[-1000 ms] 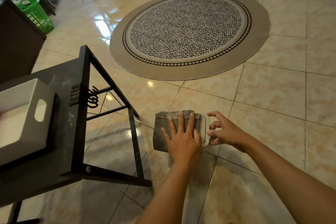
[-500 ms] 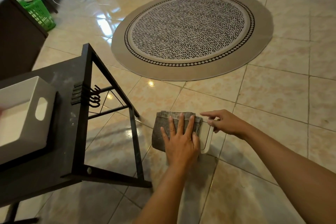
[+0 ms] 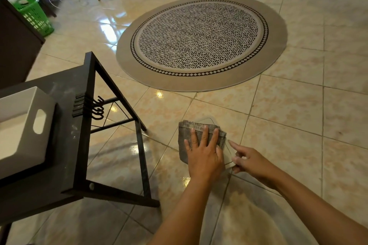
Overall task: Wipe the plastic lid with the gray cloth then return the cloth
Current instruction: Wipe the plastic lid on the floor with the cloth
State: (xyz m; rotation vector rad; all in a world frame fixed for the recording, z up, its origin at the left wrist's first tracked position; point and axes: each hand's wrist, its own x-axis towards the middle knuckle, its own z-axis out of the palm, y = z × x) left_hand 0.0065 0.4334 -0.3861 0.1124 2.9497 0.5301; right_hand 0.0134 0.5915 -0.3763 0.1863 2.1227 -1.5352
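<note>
Down on the floor tiles, my left hand [image 3: 204, 155] lies flat and spread on the gray cloth [image 3: 187, 141], palm pressing it down, fingers splayed and not curled around anything. Under the cloth sits the plastic lid [image 3: 229, 153], clear and hard to make out; only a corner shows past the far edge of the cloth and a strip along its right side. My right hand [image 3: 252, 160] comes in from the right, fingers loosely extended, forefinger pointing, tips touching the lid's exposed right edge to pin it; it grips nothing. So I judge this is the wiping step, mid-stroke, cloth on lid, the return not yet begun. Next call: keep the right fingertips steady on that slick edge so the lid doesn't skate on the glossy tile, and sweep the cloth over the uncovered strip. After that I'd gather the cloth and put it back; where it belongs I can't tell from here. Just left stands a black table frame [image 3: 139, 145] with a white bin [image 3: 27, 125] on top, and beyond lies a round patterned rug [image 3: 201, 43].
</note>
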